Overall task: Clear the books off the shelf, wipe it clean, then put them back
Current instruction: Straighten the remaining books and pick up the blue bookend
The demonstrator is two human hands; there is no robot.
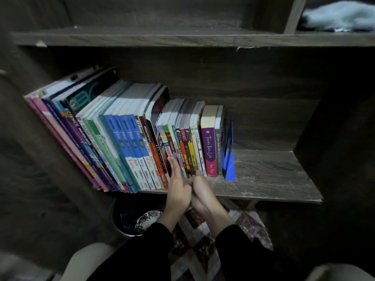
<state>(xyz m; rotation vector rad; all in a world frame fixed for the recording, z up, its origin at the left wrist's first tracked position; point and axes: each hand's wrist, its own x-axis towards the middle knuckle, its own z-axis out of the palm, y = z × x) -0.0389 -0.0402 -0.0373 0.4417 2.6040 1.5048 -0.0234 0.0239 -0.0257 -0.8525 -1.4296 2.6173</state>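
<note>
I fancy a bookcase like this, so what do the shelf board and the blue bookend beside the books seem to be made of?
The shelf board looks like laminated chipboard, not solid wood: matte grey-brown printed grain, and the edge strip of the upper board is peeling. The blue bookend looks like thin painted metal or hard plastic, smooth and bent into an L.

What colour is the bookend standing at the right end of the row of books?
The bookend is bright blue, shown best in the head view.
</note>
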